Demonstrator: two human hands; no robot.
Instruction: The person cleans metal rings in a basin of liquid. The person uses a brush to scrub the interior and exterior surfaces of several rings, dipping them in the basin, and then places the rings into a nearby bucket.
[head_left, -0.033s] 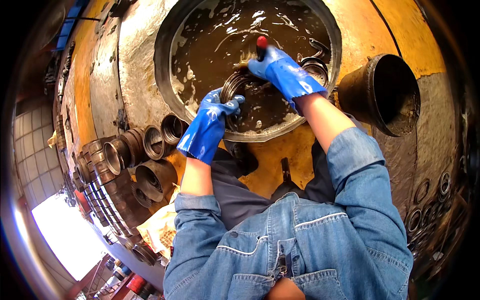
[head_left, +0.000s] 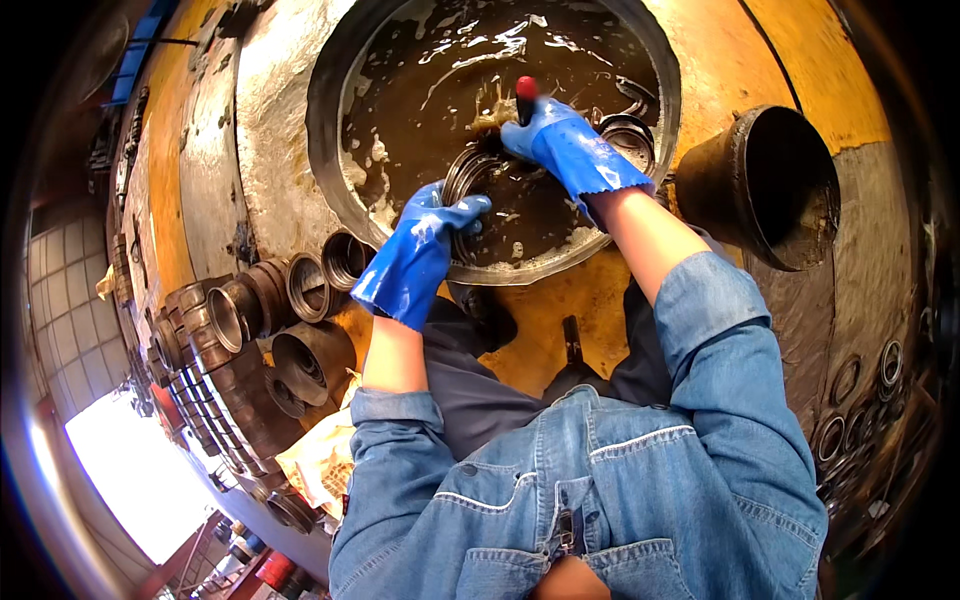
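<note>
Both hands wear blue rubber gloves and work inside a large round basin (head_left: 325, 130) of murky brown liquid (head_left: 400, 100). My left hand (head_left: 425, 235) is closed around a ridged metal ring (head_left: 466, 178), holding it tilted, its lower part near the liquid. My right hand (head_left: 565, 145) grips a tool with a red-ended black handle (head_left: 526, 88) just beyond the ring. The working end of this tool is hidden by the glove and splashing liquid. More metal rings (head_left: 630, 140) sit inside the basin at its right side.
A dark, open metal bucket (head_left: 755, 185) lies tipped to the right of the basin. Several cylindrical metal parts (head_left: 235, 310) crowd the floor at left. Rings (head_left: 845, 380) lie at far right. My legs (head_left: 470, 375) straddle the yellow floor before the basin.
My right hand and the tool have shifted slightly nearer to me. Liquid splashes higher beside the tool. My left hand keeps hold of the ring in nearly the same place.
</note>
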